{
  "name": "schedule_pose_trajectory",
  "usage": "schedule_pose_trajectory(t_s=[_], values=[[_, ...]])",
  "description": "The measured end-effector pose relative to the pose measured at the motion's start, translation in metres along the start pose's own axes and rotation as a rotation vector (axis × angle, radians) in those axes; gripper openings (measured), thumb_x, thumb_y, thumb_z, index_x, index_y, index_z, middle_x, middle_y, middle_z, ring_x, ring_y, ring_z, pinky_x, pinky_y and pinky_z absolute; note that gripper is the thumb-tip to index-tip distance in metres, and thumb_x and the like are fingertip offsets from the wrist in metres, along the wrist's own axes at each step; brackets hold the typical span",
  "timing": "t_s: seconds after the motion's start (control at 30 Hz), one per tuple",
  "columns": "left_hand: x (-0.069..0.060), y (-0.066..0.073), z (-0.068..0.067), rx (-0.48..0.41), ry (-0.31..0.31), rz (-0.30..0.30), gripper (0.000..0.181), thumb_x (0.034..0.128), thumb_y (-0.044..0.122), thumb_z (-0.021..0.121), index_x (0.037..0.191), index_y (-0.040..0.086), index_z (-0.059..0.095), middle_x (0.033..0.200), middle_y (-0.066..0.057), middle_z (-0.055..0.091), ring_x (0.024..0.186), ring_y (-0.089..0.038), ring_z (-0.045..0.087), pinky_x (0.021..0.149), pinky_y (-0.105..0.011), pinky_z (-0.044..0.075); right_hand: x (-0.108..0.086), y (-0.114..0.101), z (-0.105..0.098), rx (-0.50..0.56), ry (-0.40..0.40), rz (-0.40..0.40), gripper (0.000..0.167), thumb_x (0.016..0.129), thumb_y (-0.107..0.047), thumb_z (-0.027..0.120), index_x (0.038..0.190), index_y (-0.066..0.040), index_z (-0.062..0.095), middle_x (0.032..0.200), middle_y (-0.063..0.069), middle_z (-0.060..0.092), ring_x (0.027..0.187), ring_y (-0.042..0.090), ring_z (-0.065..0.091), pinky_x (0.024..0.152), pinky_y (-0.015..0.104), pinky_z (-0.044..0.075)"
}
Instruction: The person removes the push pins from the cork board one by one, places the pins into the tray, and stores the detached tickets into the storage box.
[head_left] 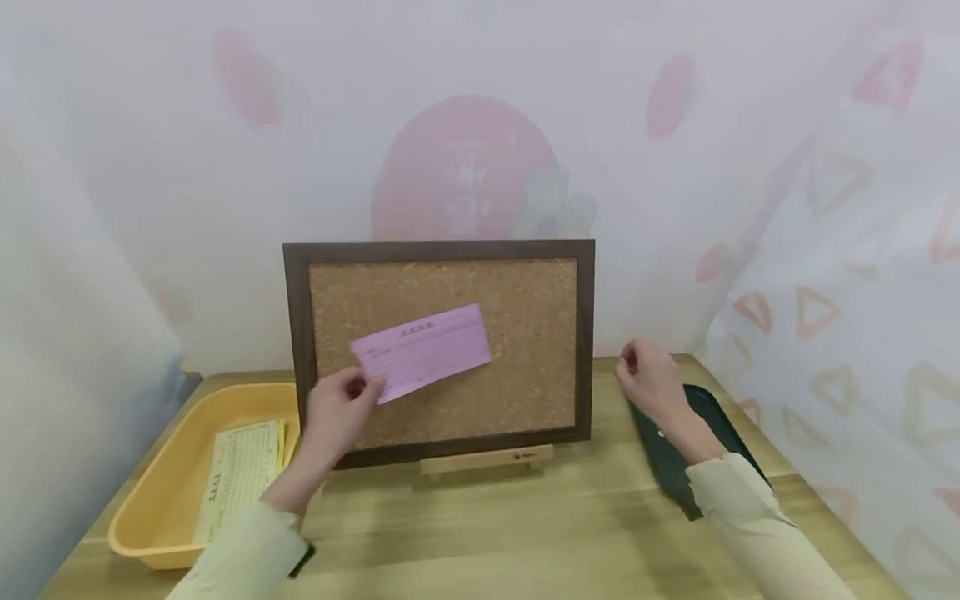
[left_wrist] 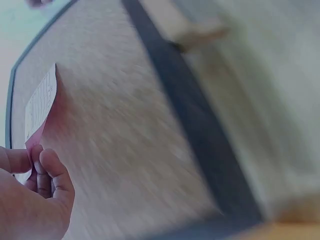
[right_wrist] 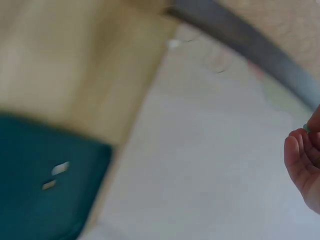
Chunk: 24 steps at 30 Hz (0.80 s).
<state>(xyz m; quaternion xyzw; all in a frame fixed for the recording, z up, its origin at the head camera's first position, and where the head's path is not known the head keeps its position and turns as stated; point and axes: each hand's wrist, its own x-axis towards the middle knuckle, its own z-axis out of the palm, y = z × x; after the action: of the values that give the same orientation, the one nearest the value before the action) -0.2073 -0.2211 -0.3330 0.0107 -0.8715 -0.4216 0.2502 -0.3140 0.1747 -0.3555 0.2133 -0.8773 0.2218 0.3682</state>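
With thumb and fingers, my left hand (head_left: pixel 337 421) pinches the lower left corner of a pink printed paper slip (head_left: pixel 423 350). The slip is tilted, its right end higher, in front of a cork board (head_left: pixel 525 333) with a dark frame. In the left wrist view the slip (left_wrist: pixel 42 102) bends along its length; whether it touches the cork I cannot tell. To the right of the board, my right hand (head_left: pixel 652 387) is raised above a dark green tray (head_left: pixel 712 417). Its fingertips pinch a small green piece (right_wrist: pixel 306 128), mostly hidden by the fingers.
A yellow basin (head_left: pixel 165 467) at the left holds several pale printed slips (head_left: pixel 240 471). The board leans on a low wooden stand (head_left: pixel 487 460) on the wooden table (head_left: pixel 480 533). Small pale pieces (right_wrist: pixel 60 168) lie in the tray. White patterned cloth (head_left: pixel 480 50) hangs behind.
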Motion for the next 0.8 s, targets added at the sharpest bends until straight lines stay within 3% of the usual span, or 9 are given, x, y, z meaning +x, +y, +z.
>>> schedule_pose_trajectory(t_s=[0.2, 0.43, 0.53, 0.67, 0.8], values=[[-0.032, -0.031, -0.050, 0.098, 0.033, -0.048, 0.022, 0.0901, 0.014, 0.061, 0.092, -0.007, 0.067, 0.078, -0.018, 0.068, 0.055, 0.000, 0.050, 0.049, -0.020, 0.043, -0.031, 0.023, -0.012, -0.053, -0.031, 0.073, 0.004, 0.078, 0.003, 0.057, 0.075, 0.002, 0.059, 0.064, 0.013, 0.058, 0.055, 0.021, 0.053, 0.052, 0.037, 0.043], [-0.055, -0.067, -0.089, 0.085, 0.033, -0.122, 0.028, 0.0925, 0.014, 0.058, 0.097, -0.013, 0.063, 0.081, -0.022, 0.069, 0.056, 0.003, 0.055, 0.051, -0.019, 0.049, -0.051, 0.027, -0.013, -0.069, -0.109, 0.118, 0.004, 0.080, 0.001, 0.057, 0.077, 0.004, 0.058, 0.066, 0.014, 0.059, 0.056, 0.022, 0.052, 0.052, 0.037, 0.043], [-0.064, -0.083, -0.109, 0.136, -0.001, -0.189, 0.035, 0.0949, 0.018, 0.054, 0.103, -0.015, 0.060, 0.084, -0.022, 0.069, 0.058, 0.005, 0.054, 0.052, -0.020, 0.049, -0.060, 0.032, -0.012, -0.083, -0.151, 0.142, 0.003, 0.079, 0.001, 0.057, 0.076, 0.003, 0.058, 0.066, 0.014, 0.058, 0.055, 0.021, 0.050, 0.051, 0.036, 0.042], [-0.071, -0.101, -0.137, 0.266, -0.076, -0.293, 0.045, 0.0967, 0.024, 0.050, 0.114, -0.018, 0.053, 0.085, -0.024, 0.068, 0.056, 0.003, 0.054, 0.050, -0.022, 0.047, -0.071, 0.044, -0.011, -0.107, -0.249, 0.198, 0.004, 0.080, 0.001, 0.056, 0.076, 0.002, 0.057, 0.068, 0.013, 0.059, 0.055, 0.020, 0.051, 0.049, 0.035, 0.042], [-0.073, -0.113, -0.157, 0.374, -0.182, -0.378, 0.061, 0.0951, 0.025, 0.052, 0.129, -0.021, 0.032, 0.085, -0.025, 0.069, 0.061, -0.015, 0.062, 0.053, -0.027, 0.042, -0.078, 0.058, -0.011, -0.147, -0.363, 0.241, 0.006, 0.080, 0.001, 0.053, 0.074, 0.001, 0.055, 0.068, 0.012, 0.058, 0.054, 0.021, 0.050, 0.047, 0.036, 0.042]])
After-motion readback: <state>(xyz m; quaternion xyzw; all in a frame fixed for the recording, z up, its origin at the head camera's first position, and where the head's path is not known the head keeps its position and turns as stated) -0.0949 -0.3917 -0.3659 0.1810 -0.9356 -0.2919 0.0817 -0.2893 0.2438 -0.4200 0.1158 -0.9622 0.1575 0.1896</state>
